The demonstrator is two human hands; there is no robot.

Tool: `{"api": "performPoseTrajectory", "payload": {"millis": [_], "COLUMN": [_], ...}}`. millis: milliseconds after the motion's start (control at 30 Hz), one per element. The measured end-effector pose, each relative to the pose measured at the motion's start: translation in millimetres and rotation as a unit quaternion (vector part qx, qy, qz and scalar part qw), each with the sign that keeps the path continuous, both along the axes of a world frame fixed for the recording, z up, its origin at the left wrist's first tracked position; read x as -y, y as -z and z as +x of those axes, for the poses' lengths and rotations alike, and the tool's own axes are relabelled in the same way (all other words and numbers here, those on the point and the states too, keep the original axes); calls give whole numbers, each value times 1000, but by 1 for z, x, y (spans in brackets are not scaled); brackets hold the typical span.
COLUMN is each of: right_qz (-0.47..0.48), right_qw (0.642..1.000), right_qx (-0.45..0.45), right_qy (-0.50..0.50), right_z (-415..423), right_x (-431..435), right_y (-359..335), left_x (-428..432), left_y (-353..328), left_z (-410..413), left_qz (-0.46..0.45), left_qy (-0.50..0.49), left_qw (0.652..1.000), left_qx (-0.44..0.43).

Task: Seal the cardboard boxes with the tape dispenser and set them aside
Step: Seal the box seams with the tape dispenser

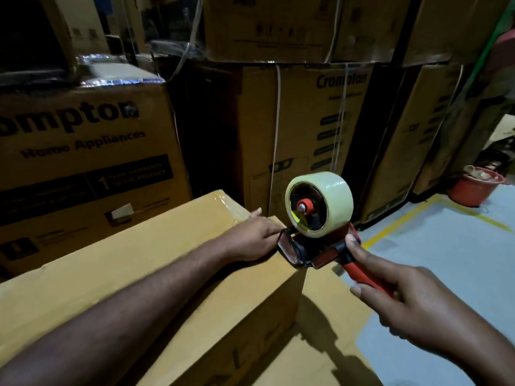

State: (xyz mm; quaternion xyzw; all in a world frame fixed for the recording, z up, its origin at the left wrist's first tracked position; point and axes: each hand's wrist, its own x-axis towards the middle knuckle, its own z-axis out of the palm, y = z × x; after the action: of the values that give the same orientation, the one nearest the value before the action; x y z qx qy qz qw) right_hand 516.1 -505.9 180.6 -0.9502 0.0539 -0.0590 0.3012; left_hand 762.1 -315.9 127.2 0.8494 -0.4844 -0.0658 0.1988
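1. The plain tan cardboard box (156, 277) sits low in front of the stacked cartons.
2. The left hand (255, 240) lies flat, fingers spread, likely steadying its far corner.
3. The right hand (412, 299) has its fingers wrapped round the red-handled tape dispenser (320, 218), its front at that corner, probably to start a strip.

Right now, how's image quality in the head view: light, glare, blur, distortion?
Head view: dim, light from above right; the clear tape roll on the red dispenser and the right hand cast hard shadows on the lower brown cardboard box; glare on the taped top box's far corner; printed stacked cartons soft; fisheye bends the edges.
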Motion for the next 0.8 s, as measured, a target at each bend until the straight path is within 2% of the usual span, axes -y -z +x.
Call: {"api": "performPoseTrajectory", "payload": {"millis": [133, 300, 533, 633, 800], "right_qz": [22, 26, 76, 95, 105], "right_qw": [999, 995, 991, 986, 981], "right_qx": [29, 95, 100, 130, 145], "right_qy": [8, -7, -37, -45, -68], "right_z": [-7, -25, -51, -49, -47], "right_x": [0, 5, 33, 38, 45], "right_y": [11, 44, 79, 95, 120], "left_x": [3, 4, 10, 19, 21], "left_y": [1, -2, -20, -19, -20], "left_z": [1, -5, -14, -48, -99], "left_qz": [66, 77, 102, 73, 39], "left_qy": [17, 0, -78, -93, -103], "left_qw": [997, 997, 991, 993, 989], "left_qx": [30, 22, -40, -5, -98]}}
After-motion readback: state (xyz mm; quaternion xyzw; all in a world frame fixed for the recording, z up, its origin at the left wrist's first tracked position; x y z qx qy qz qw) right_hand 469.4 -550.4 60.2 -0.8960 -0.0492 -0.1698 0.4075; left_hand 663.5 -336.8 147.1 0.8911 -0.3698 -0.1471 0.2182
